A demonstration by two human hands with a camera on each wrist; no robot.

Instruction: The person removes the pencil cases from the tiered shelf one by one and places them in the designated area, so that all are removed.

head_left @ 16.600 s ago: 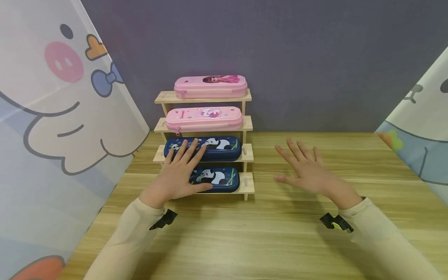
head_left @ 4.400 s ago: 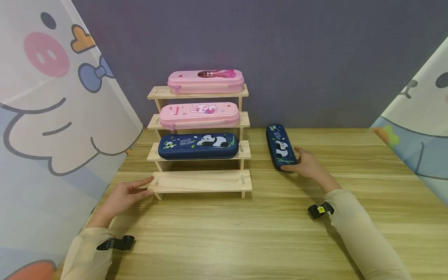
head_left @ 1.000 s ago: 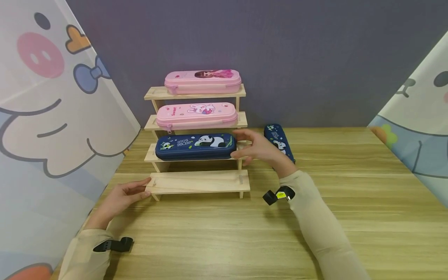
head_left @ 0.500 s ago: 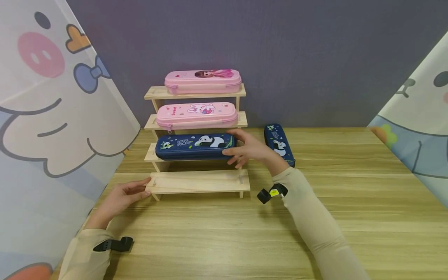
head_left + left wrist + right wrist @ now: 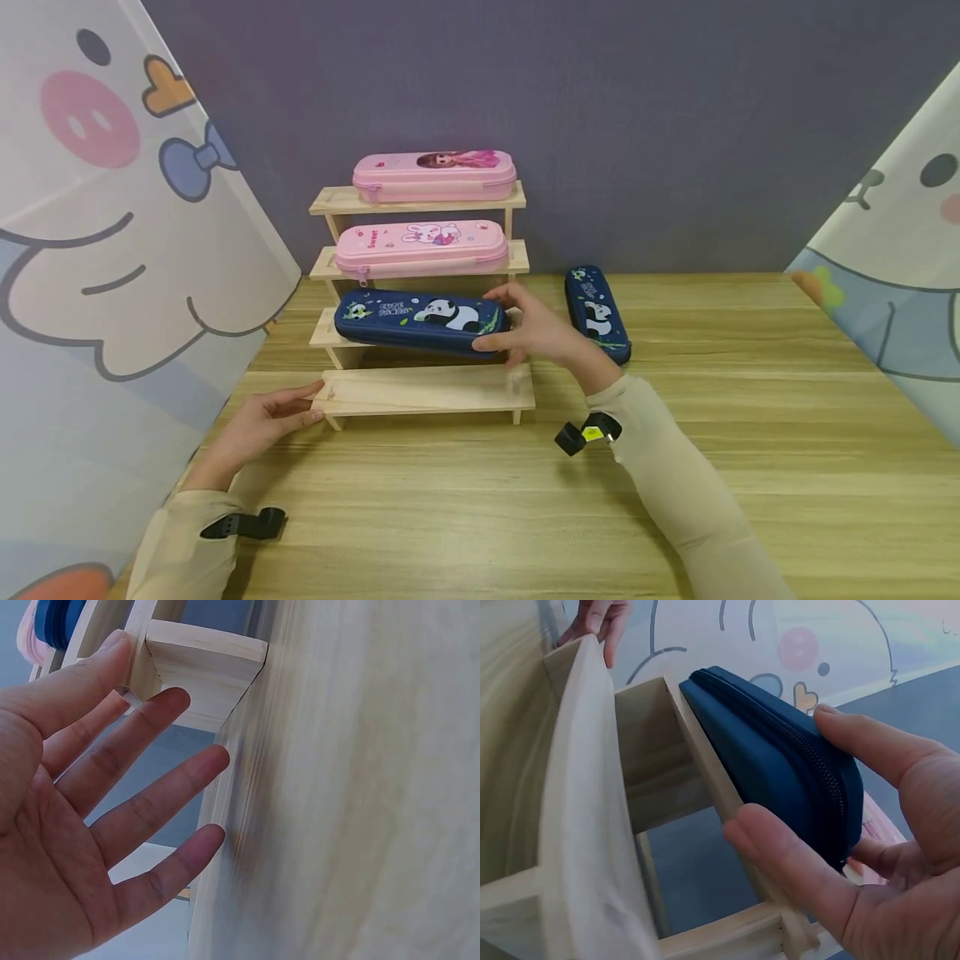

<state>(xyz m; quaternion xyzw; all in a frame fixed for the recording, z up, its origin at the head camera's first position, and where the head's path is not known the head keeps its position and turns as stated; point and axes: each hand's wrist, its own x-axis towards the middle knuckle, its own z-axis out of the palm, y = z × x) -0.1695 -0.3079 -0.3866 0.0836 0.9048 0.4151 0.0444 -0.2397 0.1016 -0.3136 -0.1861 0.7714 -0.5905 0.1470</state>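
My right hand (image 5: 543, 333) grips the right end of a navy panda pencil case (image 5: 412, 321) at the second step from the bottom. The case slants, its right end jutting out over the front of the step. In the right wrist view, the zip side of this pencil case (image 5: 780, 757) lies between thumb and fingers. At the rack's lower left, my left hand (image 5: 258, 425) pinches the end of the bottom step (image 5: 427, 390) of the wooden display rack. Its other fingers (image 5: 172, 787) are spread below that step in the left wrist view.
A second navy panda pencil case (image 5: 597, 312) lies on the table right of the rack. Pink pencil cases sit on the upper steps: a rabbit one (image 5: 422, 247) and, above it, a doll one (image 5: 435, 175). A dark wall (image 5: 660, 142) stands behind the wooden table (image 5: 465, 517).
One navy case went from the bottom step to the table. The right hand then moved to the other navy case and has just pulled its right end forward. The left hand stays at the rack.
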